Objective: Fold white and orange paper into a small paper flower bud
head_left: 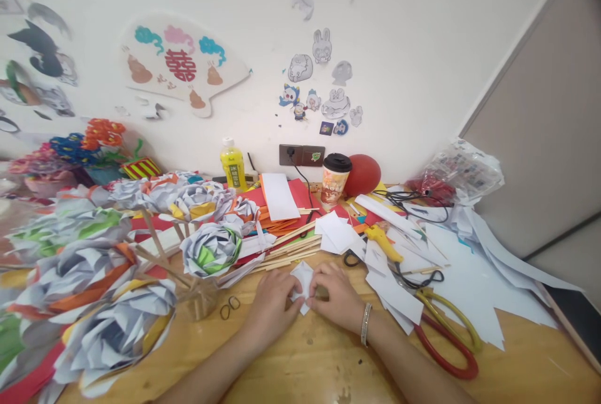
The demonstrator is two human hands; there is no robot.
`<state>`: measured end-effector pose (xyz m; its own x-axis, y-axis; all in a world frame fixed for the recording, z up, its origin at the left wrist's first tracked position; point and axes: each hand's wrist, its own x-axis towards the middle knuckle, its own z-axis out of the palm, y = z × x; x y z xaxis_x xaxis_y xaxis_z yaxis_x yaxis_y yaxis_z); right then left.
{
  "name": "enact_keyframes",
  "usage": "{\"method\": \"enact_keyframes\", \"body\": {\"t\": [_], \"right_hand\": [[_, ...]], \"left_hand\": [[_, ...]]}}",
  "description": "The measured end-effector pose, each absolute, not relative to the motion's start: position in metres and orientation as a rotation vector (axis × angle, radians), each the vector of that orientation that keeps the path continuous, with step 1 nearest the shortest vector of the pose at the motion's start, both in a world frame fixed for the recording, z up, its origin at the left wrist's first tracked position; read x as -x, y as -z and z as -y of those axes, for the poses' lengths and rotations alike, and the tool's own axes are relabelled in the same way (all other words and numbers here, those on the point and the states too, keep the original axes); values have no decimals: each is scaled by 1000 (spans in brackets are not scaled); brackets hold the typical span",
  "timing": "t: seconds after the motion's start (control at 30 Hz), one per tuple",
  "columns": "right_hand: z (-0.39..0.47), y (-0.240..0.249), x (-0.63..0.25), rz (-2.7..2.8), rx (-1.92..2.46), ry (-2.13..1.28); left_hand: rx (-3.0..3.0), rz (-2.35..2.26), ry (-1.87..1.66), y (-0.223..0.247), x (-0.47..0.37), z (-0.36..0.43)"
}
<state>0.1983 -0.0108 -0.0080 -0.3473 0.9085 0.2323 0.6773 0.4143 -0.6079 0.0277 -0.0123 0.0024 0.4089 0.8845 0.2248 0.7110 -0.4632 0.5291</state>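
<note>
A small folded white paper (304, 279) lies on the wooden table between my hands, its pointed ends at top and bottom. My left hand (276, 299) holds its left side with bent fingers and thumb. On the right side, my right hand (334, 294) grips the paper the same way, a bracelet (366, 324) on that wrist. Both thumbs come close together near its lower part. Just beyond the hands are thin wooden sticks (291, 252) and a stack of white paper squares (336, 232).
Paper flowers (113, 329) crowd the left side. At the right are scissors (451, 335), a yellow glue gun (384, 242) and white sheets (464, 285). A yellow bottle (233, 169), a lidded cup (335, 181) and a red balloon (364, 175) stand near the wall.
</note>
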Motion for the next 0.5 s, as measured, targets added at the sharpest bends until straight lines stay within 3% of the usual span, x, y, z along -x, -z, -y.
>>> {"method": "enact_keyframes", "body": {"t": [0.5], "right_hand": [[18, 7, -195, 2162, 1436, -524]], "left_hand": [[-2318, -1380, -674, 2, -27, 12]]}}
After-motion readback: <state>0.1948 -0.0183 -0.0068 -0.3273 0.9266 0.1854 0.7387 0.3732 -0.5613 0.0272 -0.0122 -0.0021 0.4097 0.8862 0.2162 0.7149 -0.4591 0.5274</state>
